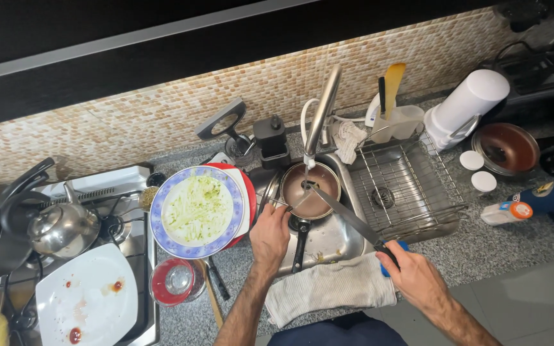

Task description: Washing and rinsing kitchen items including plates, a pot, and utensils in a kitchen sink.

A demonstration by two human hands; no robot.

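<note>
Rinsing at the sink (347, 240). Water runs from the tap (320, 115) into the small brown frying pan (310, 191), which sits in the basin directly under the spout, its dark handle pointing back toward me.

My right hand (418, 277) is closed around the black handle of a long knife (347, 218). A bit of blue, probably a sponge, shows just under my fingers; I cannot tell whether I am gripping it too. The blade runs up and left, and its tip lies over the pan, at or just beside the stream.

My left hand (269, 236) rests at the left rim of the sink and pinches a thin metal utensil (290, 204), fingers narrow. Its far end reaches into the pan near the knife tip. I cannot make out what kind of utensil it is.

Notes on doing this well, as I judge it:
- Keep the cutting edge turned away from my left fingers, since the two hands work close together over the pan.
- Hold the blade tilted down so water drains off the tip into the pan, not back along the handle.
- Firm hold on the knife handle; wet handles slip.

Nearby: a folded grey towel (328, 288) on the front edge of the counter, a wire rack (411, 186) in the right basin, a blue-rimmed plate (198, 210) with food scraps to the left.
</note>
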